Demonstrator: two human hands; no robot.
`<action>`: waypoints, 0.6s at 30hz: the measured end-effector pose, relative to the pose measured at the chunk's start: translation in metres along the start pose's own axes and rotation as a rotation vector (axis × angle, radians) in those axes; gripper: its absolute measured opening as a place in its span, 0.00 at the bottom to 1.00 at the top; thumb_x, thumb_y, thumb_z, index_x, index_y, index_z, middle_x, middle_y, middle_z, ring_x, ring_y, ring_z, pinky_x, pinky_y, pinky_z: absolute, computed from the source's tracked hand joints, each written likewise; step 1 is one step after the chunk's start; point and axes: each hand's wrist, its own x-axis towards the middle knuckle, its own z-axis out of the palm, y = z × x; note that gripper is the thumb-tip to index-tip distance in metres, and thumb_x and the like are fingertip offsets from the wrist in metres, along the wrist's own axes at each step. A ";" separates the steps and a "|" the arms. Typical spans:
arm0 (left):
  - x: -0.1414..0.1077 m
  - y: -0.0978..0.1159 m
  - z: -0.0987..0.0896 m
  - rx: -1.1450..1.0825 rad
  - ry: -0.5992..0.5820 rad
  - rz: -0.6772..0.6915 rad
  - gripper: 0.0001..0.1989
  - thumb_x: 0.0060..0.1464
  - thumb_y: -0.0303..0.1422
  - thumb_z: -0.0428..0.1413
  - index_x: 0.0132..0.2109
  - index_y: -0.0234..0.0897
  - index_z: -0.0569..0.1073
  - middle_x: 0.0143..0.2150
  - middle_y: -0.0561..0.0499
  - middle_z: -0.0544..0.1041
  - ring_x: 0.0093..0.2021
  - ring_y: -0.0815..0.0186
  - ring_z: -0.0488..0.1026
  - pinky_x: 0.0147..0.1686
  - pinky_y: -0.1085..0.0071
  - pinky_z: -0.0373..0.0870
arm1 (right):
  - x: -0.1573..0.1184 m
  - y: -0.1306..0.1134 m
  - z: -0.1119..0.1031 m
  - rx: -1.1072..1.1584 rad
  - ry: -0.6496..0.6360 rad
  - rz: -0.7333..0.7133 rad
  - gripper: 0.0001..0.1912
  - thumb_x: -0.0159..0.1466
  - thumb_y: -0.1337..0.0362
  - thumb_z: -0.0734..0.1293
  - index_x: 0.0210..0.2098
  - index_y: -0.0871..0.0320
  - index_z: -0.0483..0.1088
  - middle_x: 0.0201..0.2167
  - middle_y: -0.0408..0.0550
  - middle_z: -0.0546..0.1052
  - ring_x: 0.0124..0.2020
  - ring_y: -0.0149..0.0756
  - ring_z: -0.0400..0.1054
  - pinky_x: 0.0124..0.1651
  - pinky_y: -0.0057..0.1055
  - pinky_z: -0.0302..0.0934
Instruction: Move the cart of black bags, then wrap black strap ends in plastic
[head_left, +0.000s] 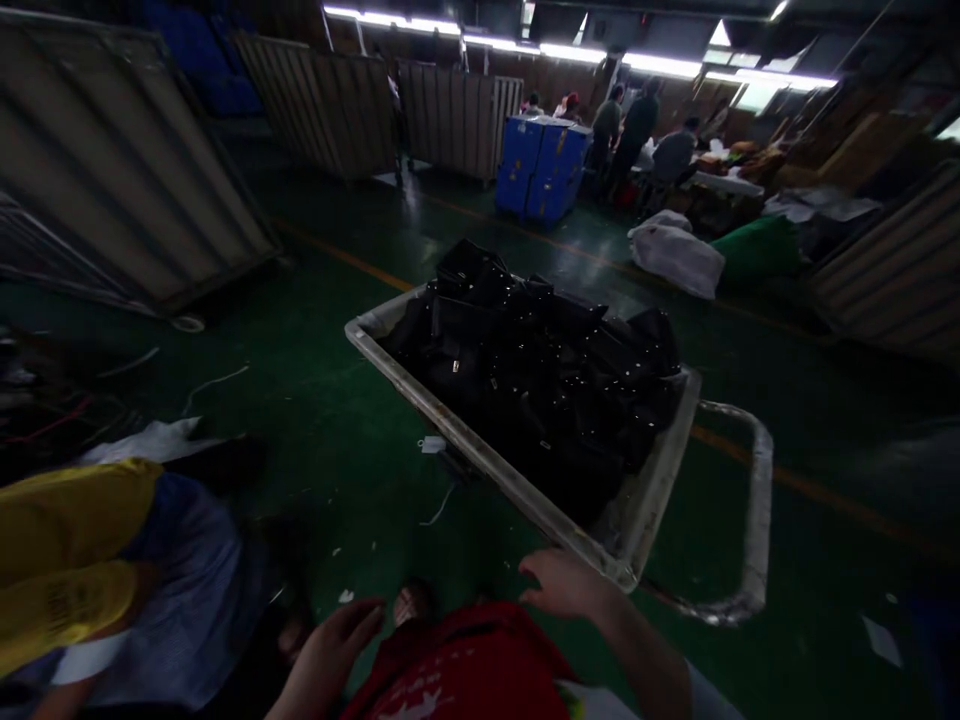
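Observation:
A white-rimmed cart (465, 440) stands in front of me, with a bent metal handle (761, 500) at its right end. Heaped in it are black pieces (525, 360) with small shiny metal fittings; their exact kind is too dark to tell. My right hand (566, 582) is beside the cart's near corner, thumb and fingers apart, holding nothing. Whether it touches the rim I cannot tell. Low in front of my red-clad body, my left hand (341, 640) has its fingers loosely stretched out and nothing in them.
At left, a person in a yellow top (82, 540) is close to me. Tall wheeled bins (142, 170) line the left and back. Farther off are blue boxes (544, 170), white sacks (675, 250) and several people by a table. Scraps litter the green floor (322, 390).

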 end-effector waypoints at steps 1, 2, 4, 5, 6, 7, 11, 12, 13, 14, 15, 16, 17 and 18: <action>0.014 0.003 0.000 0.006 -0.017 -0.006 0.30 0.45 0.56 0.52 0.43 0.35 0.77 0.38 0.45 0.81 0.42 0.55 0.78 0.43 0.67 0.75 | 0.004 0.008 -0.001 0.046 0.007 0.032 0.19 0.61 0.58 0.65 0.48 0.59 0.73 0.46 0.55 0.77 0.48 0.48 0.72 0.46 0.36 0.64; 0.028 0.007 -0.001 0.010 -0.028 -0.014 0.31 0.45 0.56 0.51 0.44 0.35 0.76 0.37 0.45 0.81 0.41 0.55 0.78 0.41 0.67 0.75 | 0.009 0.014 -0.002 0.099 0.012 0.060 0.18 0.60 0.58 0.65 0.47 0.58 0.74 0.45 0.54 0.78 0.47 0.47 0.72 0.45 0.35 0.64; 0.056 0.017 -0.007 0.026 -0.047 -0.020 0.30 0.47 0.55 0.49 0.45 0.34 0.76 0.37 0.45 0.81 0.42 0.55 0.78 0.41 0.68 0.75 | 0.028 0.026 -0.005 0.199 0.020 0.100 0.17 0.60 0.57 0.66 0.46 0.56 0.74 0.44 0.52 0.78 0.45 0.45 0.73 0.43 0.34 0.63; 0.070 0.023 -0.011 0.045 -0.064 -0.016 0.30 0.48 0.54 0.49 0.45 0.34 0.75 0.38 0.45 0.81 0.43 0.55 0.78 0.41 0.68 0.75 | 0.041 0.031 -0.006 0.238 0.028 0.108 0.17 0.60 0.56 0.66 0.46 0.56 0.74 0.44 0.51 0.78 0.44 0.44 0.73 0.43 0.33 0.63; 0.085 0.030 -0.017 0.073 -0.079 -0.010 0.29 0.48 0.53 0.48 0.45 0.35 0.75 0.39 0.45 0.81 0.43 0.55 0.78 0.41 0.68 0.75 | 0.056 0.037 -0.009 0.264 0.037 0.111 0.17 0.60 0.56 0.66 0.46 0.56 0.74 0.44 0.50 0.78 0.44 0.43 0.73 0.42 0.32 0.62; 0.101 0.036 -0.023 0.104 -0.092 0.001 0.28 0.48 0.52 0.48 0.45 0.35 0.76 0.40 0.44 0.81 0.43 0.55 0.78 0.41 0.68 0.74 | 0.074 0.042 -0.014 0.282 0.047 0.119 0.16 0.61 0.56 0.66 0.45 0.56 0.74 0.43 0.49 0.78 0.43 0.41 0.73 0.42 0.31 0.62; 0.167 0.059 -0.058 0.161 -0.123 0.024 0.25 0.47 0.49 0.48 0.42 0.35 0.76 0.42 0.43 0.81 0.44 0.55 0.77 0.45 0.66 0.73 | 0.157 0.068 -0.047 0.310 0.053 0.227 0.12 0.64 0.60 0.63 0.41 0.59 0.73 0.39 0.49 0.78 0.41 0.36 0.72 0.41 0.28 0.62; 0.183 0.064 -0.069 0.159 -0.123 0.022 0.24 0.47 0.48 0.48 0.42 0.35 0.76 0.42 0.43 0.81 0.44 0.54 0.77 0.46 0.65 0.72 | 0.179 0.075 -0.058 0.303 0.049 0.265 0.11 0.66 0.60 0.62 0.41 0.60 0.73 0.39 0.49 0.78 0.41 0.36 0.72 0.42 0.28 0.62; 0.198 0.068 -0.080 0.157 -0.127 0.017 0.24 0.47 0.48 0.49 0.42 0.36 0.76 0.42 0.43 0.81 0.45 0.54 0.77 0.47 0.65 0.72 | 0.200 0.083 -0.069 0.296 0.046 0.306 0.12 0.67 0.60 0.61 0.40 0.61 0.73 0.39 0.50 0.77 0.40 0.35 0.71 0.43 0.30 0.63; 0.212 0.073 -0.092 0.156 -0.130 0.011 0.23 0.47 0.48 0.49 0.42 0.36 0.76 0.43 0.44 0.81 0.45 0.54 0.77 0.47 0.64 0.71 | 0.219 0.091 -0.080 0.288 0.041 0.347 0.12 0.68 0.60 0.61 0.40 0.62 0.72 0.39 0.50 0.77 0.40 0.35 0.71 0.44 0.32 0.64; 0.225 0.078 -0.103 0.157 -0.134 0.004 0.23 0.47 0.48 0.49 0.42 0.36 0.76 0.43 0.44 0.81 0.45 0.54 0.77 0.48 0.64 0.71 | 0.237 0.100 -0.089 0.281 0.036 0.389 0.13 0.68 0.59 0.62 0.41 0.62 0.72 0.40 0.50 0.76 0.41 0.35 0.71 0.46 0.35 0.65; 0.236 0.083 -0.115 0.160 -0.139 -0.006 0.24 0.47 0.48 0.49 0.42 0.36 0.76 0.43 0.44 0.81 0.45 0.54 0.77 0.48 0.64 0.71 | 0.253 0.110 -0.097 0.274 0.032 0.432 0.13 0.68 0.58 0.63 0.42 0.63 0.71 0.41 0.50 0.75 0.42 0.36 0.70 0.47 0.37 0.66; 0.246 0.087 -0.125 0.165 -0.147 -0.017 0.24 0.47 0.48 0.49 0.43 0.37 0.76 0.43 0.44 0.81 0.45 0.54 0.77 0.47 0.64 0.72 | 0.268 0.120 -0.102 0.271 0.030 0.476 0.14 0.67 0.57 0.64 0.43 0.63 0.70 0.42 0.50 0.74 0.42 0.37 0.70 0.47 0.39 0.67; 0.256 0.090 -0.135 0.173 -0.154 -0.033 0.24 0.46 0.49 0.49 0.42 0.37 0.76 0.42 0.45 0.81 0.45 0.54 0.77 0.47 0.64 0.72 | 0.281 0.131 -0.106 0.272 0.033 0.520 0.14 0.67 0.57 0.64 0.45 0.62 0.70 0.43 0.50 0.74 0.43 0.37 0.70 0.47 0.40 0.68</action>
